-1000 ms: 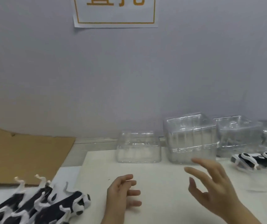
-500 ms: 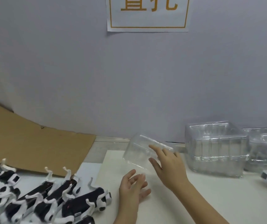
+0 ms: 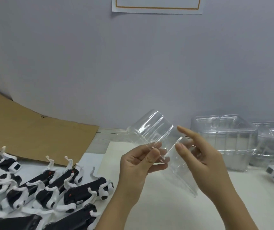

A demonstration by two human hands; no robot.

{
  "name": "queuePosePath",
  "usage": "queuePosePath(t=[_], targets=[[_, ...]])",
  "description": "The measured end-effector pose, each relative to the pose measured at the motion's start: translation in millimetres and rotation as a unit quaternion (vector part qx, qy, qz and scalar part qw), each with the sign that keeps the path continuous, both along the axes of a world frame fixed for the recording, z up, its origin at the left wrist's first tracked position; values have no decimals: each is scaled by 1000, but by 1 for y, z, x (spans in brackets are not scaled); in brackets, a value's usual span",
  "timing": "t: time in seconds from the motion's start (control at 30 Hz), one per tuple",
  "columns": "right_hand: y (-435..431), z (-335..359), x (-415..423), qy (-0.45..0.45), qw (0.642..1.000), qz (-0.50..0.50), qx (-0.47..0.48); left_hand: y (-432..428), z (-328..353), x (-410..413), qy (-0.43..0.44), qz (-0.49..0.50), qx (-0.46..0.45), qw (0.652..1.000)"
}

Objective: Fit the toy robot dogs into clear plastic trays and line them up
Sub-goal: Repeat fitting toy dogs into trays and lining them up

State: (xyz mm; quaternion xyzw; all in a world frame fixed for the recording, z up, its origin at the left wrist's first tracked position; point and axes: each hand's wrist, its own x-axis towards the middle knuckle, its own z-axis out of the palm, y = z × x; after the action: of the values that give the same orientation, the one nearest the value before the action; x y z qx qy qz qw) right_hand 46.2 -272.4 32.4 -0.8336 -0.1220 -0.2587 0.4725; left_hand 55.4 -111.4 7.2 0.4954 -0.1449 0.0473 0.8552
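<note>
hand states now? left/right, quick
Left hand: closed, pinching the edge of the clear plastic tray, which is lifted off the table.
Right hand: closed, holding the same tray from its other side.

A clear thin-walled plastic tray [image 3: 151, 128] is held tilted, mouth apparently down-right. Clustered black-and-white toy robot dogs [image 3: 86, 193] lie left of it, stacked clear trays [image 3: 224, 135] right.

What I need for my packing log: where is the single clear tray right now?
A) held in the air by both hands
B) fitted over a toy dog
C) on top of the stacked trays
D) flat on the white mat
A: the left hand and right hand hold the clear tray tilted above the table, apart from the stacked trays and the toy dogs.
</note>
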Motion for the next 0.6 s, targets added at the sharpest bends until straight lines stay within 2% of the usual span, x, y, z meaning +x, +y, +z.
queuePosePath(t=[0.17,0.3,0.37,0.47,0.53,0.6], targets=[[-3,-3,3,13,1000,25,0,-1,-5,7,14,-1,-10,1000],[-12,-13,11,17,995,25,-95,-2,-25,18,93,49,-35,994],[-16,-19,15,55,990,54,-117,-4,-39,23,152,63,-64,984],[-15,-32,20,80,971,74,-214,-6,-54,30,211,84,-78,971],[-18,-33,23,58,977,61,-194,-4,-64,37,246,118,-78,959],[-30,-29,26,-18,988,-6,-155,-1,-74,42,277,137,-24,951]])
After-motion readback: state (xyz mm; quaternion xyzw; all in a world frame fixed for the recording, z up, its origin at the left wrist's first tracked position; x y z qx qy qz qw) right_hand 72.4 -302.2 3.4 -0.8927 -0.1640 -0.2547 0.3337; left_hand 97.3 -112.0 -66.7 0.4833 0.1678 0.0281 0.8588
